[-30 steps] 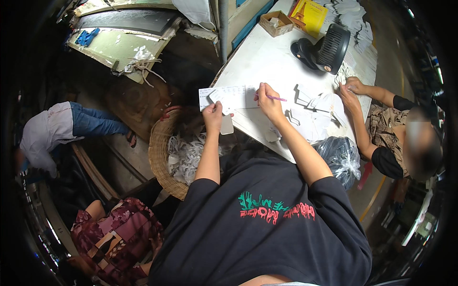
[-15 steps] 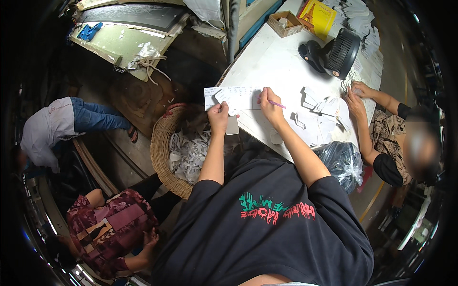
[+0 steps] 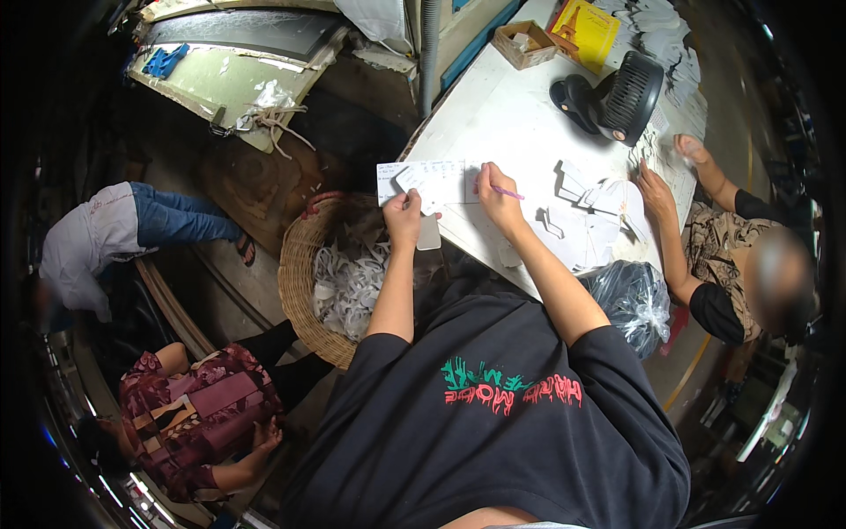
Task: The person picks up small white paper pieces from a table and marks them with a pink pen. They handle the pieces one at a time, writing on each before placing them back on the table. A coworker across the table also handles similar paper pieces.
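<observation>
My right hand (image 3: 499,196) is closed round a purple pen (image 3: 508,192), resting over a white sheet with handwriting (image 3: 444,171) at the table's near left corner. My left hand (image 3: 404,216) pinches a small pale card (image 3: 411,182) that overlaps the written sheet. A flat, light-coloured rectangular piece (image 3: 428,233) shows beside the left fingers; whether they hold it too I cannot tell. The pen's tip is hidden behind my right fingers.
The white table (image 3: 480,97) carries cut white pieces (image 3: 590,220), a black fan (image 3: 630,99), a wooden box (image 3: 525,46) and a yellow book (image 3: 585,35). A wicker basket (image 3: 295,282) of scraps stands left, a black plastic bag (image 3: 630,300) right. Three other people are nearby.
My right hand and the pen have shifted slightly left; my left hand stays put. The person at right has lifted one hand off the table pieces. The person at lower left has moved slightly.
</observation>
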Available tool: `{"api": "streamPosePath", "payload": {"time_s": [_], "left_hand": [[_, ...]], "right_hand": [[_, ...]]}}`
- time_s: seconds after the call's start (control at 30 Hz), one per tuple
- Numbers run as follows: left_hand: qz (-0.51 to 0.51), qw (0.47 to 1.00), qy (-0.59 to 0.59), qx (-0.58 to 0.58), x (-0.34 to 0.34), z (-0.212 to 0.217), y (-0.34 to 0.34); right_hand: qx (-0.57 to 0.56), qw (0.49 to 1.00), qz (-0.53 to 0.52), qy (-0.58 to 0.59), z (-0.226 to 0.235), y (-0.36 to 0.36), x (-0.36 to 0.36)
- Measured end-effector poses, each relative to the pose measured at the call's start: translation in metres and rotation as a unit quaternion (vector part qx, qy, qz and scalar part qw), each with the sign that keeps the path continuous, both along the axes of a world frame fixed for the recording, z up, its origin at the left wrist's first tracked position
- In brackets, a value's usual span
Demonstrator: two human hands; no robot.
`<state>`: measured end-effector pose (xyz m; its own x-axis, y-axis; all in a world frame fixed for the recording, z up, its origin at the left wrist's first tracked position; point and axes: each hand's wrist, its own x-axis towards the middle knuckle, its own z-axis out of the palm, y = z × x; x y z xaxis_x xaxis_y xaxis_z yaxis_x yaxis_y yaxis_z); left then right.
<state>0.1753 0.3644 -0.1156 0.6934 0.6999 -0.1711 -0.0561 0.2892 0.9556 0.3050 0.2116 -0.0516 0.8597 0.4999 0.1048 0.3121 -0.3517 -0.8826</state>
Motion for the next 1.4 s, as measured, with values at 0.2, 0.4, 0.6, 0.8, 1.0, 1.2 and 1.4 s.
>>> {"api": "streamPosePath", "payload": {"time_s": [0.2,0.4,0.6,0.8,1.0,1.2,1.4], "left_hand": [[0.001,1.0,0.001,-0.009,0.0,-0.001,0.001],[-0.002,1.0,-0.004,-0.004,-0.002,0.0,0.001],[0.0,1.0,0.0,-0.007,-0.003,0.001,0.001],[0.022,0.999,-0.022,-0.02,-0.002,0.006,-0.003],[0.032,0.999,-0.011,-0.025,0.0,0.013,-0.005],[0.023,0.999,0.01,-0.021,-0.001,0.014,0.0],[0.019,1.0,0.01,-0.019,-0.002,0.012,0.003]], "right_hand": [[0.027,0.999,-0.02,0.006,-0.001,0.0,-0.002],[0.025,0.999,-0.021,0.002,-0.001,-0.001,-0.003],[0.016,0.999,-0.04,0.0,0.003,0.0,-0.004],[0.027,0.998,-0.06,-0.003,0.009,0.006,-0.002],[-0.005,0.998,-0.06,-0.026,0.001,0.009,0.007],[0.016,0.999,-0.007,0.033,-0.001,0.008,0.012],[0.089,0.983,-0.073,0.146,0.017,-0.014,0.023]]}}
